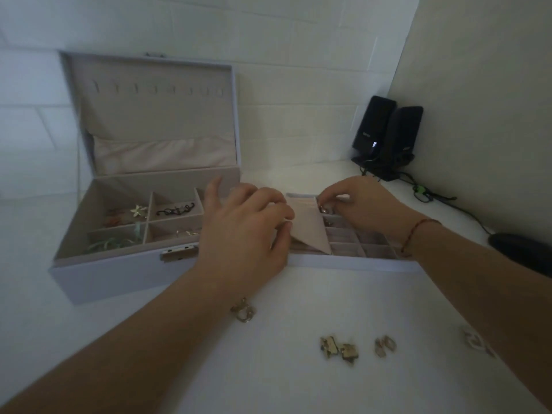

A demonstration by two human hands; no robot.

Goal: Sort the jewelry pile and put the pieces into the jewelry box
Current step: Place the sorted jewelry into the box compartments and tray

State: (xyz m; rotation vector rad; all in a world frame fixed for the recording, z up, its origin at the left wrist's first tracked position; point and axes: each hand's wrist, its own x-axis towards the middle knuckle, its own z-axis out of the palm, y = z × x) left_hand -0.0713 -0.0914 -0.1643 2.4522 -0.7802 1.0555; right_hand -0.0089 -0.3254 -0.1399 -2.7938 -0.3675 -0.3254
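The box (pixel 119 273) stands open on the white surface (pixel 298 383), with a few pieces in its compartments. Just right of it lies the tray (pixel 352 252). The left hand (pixel 245 231) holds up the tray's flap (pixel 307 225), its grip clamped on the flap. The right hand (pixel 355 204) pinches a ring (pixel 323 208) over the tray. Nearer than the box, earrings (pixel 340 349) lie loose. Speakers (pixel 388 135) stand far right of the box.

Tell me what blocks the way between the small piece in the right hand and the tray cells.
Nothing visible: the right hand pinches the small piece directly over the tray, while the left hand holds the flap aside.
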